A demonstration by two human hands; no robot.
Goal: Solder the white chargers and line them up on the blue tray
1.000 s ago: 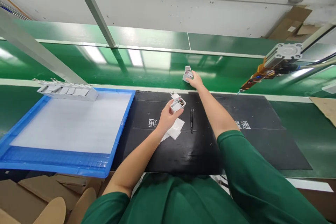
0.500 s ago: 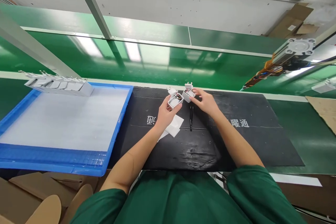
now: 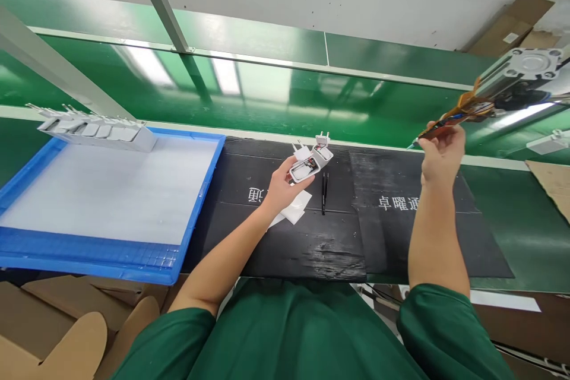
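Centre of the frame: the left hand (image 3: 281,187) is holding the front white housing (image 3: 303,173), fingers clamped on its sides. The housing is lying open and tilted, wires showing inside, and its pronged cap (image 3: 303,153) is leaning out behind. The second white housing (image 3: 325,155) is sitting against it on the upper right, also open; whether the left fingers are bearing this one too, I cannot tell.

Right of the frame: the right hand (image 3: 444,151) is gripping the orange-wrapped tool (image 3: 467,110) near its lower end, fingers closed around it. Its thin tip is pointing down and left, well apart from both housings.

Step in hand, as I judge it — taking hold of the tool while the left hand is presenting the open housings. The next move seems to be calling for a steady left grip, the openings facing up, and a tip guided clear of the loose wires.

Nearby: black tweezers (image 3: 325,195) are lying on the black mat (image 3: 338,243), just right of some white slips (image 3: 297,208). Upper left — a row of pronged white pieces (image 3: 95,130) is resting at the blue tray's (image 3: 173,273) back edge.
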